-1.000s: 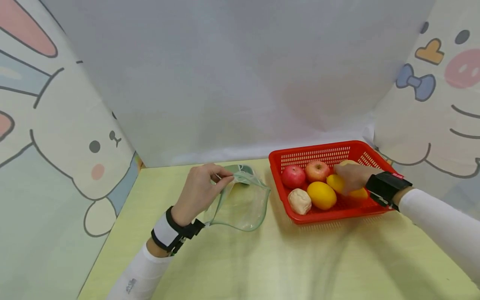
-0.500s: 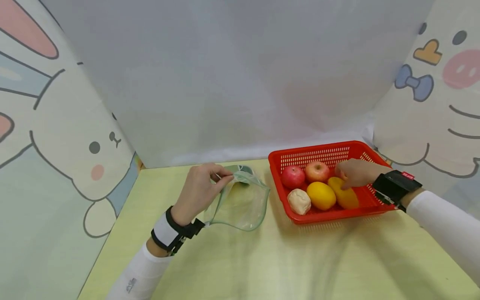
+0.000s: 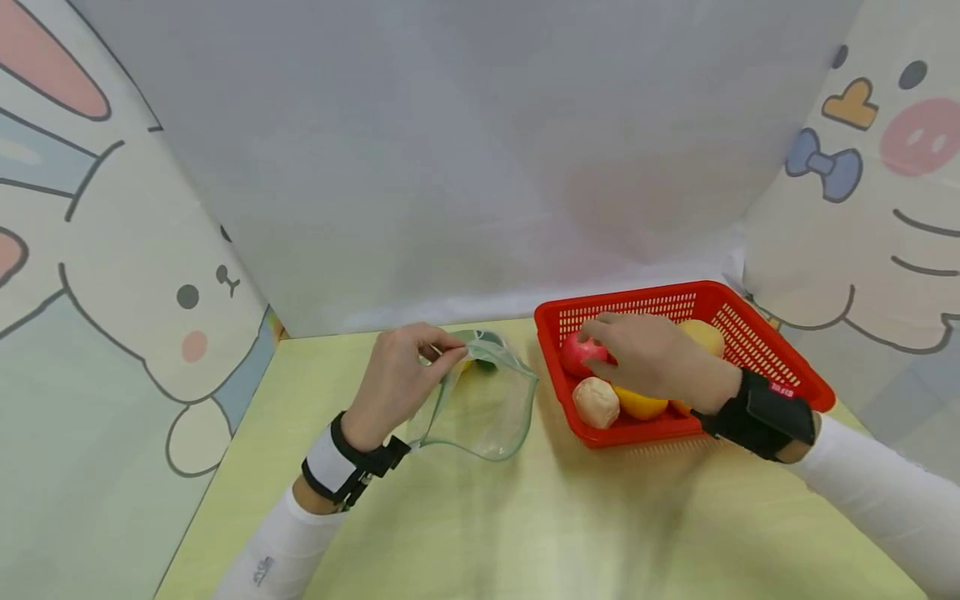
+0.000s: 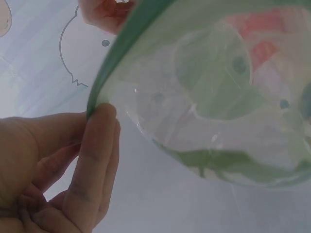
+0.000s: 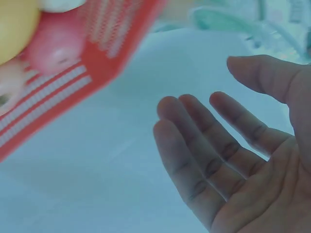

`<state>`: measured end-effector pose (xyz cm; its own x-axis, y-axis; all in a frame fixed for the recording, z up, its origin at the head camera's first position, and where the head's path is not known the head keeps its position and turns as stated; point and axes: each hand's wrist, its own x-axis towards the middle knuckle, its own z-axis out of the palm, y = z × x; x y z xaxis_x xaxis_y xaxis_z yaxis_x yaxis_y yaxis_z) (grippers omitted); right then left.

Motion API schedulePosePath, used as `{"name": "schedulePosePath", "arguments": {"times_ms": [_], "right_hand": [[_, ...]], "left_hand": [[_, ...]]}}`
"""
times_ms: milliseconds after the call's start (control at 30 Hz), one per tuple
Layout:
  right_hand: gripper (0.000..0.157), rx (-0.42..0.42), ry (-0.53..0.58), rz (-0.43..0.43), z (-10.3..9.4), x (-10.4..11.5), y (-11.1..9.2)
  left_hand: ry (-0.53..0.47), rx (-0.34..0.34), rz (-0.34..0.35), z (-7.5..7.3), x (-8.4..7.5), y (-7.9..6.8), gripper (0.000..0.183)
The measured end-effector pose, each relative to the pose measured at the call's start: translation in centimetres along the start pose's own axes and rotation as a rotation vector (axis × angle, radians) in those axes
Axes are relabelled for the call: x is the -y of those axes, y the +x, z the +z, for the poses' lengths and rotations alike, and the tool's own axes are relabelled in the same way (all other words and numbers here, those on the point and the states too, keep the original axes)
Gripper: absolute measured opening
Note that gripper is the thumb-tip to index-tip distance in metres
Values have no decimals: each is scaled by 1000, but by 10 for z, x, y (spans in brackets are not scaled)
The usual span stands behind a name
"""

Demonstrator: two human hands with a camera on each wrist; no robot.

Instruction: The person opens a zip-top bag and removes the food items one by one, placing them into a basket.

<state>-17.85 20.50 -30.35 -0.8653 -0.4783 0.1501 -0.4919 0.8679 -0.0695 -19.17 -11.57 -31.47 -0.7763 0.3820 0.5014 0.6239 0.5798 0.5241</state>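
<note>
My left hand [image 3: 405, 379] pinches the rim of a clear bag with green edging [image 3: 487, 421], its mouth spread. The left wrist view shows thumb and fingers on the green edge [image 4: 109, 65]. Something yellow and green [image 3: 480, 364] shows at the bag's far side. My right hand [image 3: 656, 358] is over the red basket [image 3: 817, 398], fingers near a pink-red round fruit [image 3: 579, 354]. In the right wrist view this hand [image 5: 238, 160] is spread with nothing held. It hides the apple and part of the yellow fruit [image 3: 640, 406].
A cream lumpy ball [image 3: 596, 402] lies at the basket's front left corner. A pale yellow fruit [image 3: 705, 336] sits at the back right of it. Behind the yellow-green table [image 3: 450, 533] stands a grey-white wall [image 3: 465, 167], with cartoon panels on both sides.
My right hand has left the yellow fruit on the right and moved left across the basket to the pink-red fruit. The left hand has kept its pinch on the bag.
</note>
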Motion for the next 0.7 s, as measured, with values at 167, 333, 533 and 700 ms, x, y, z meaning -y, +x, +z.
{"name": "schedulePosePath", "arguments": {"times_ms": [167, 333, 533, 700], "right_hand": [[23, -125, 76, -185, 5, 43, 3], [30, -48, 124, -326, 23, 82, 20], [36, 52, 5, -347, 58, 109, 55], [47, 160, 13, -281, 87, 111, 91]], "left_hand": [[-1, -13, 1, 0, 1, 0, 4], [-5, -24, 0, 0, 2, -2, 4], [-22, -40, 0, -1, 5, -3, 4], [-38, -48, 5, -1, 4, -4, 4]]}}
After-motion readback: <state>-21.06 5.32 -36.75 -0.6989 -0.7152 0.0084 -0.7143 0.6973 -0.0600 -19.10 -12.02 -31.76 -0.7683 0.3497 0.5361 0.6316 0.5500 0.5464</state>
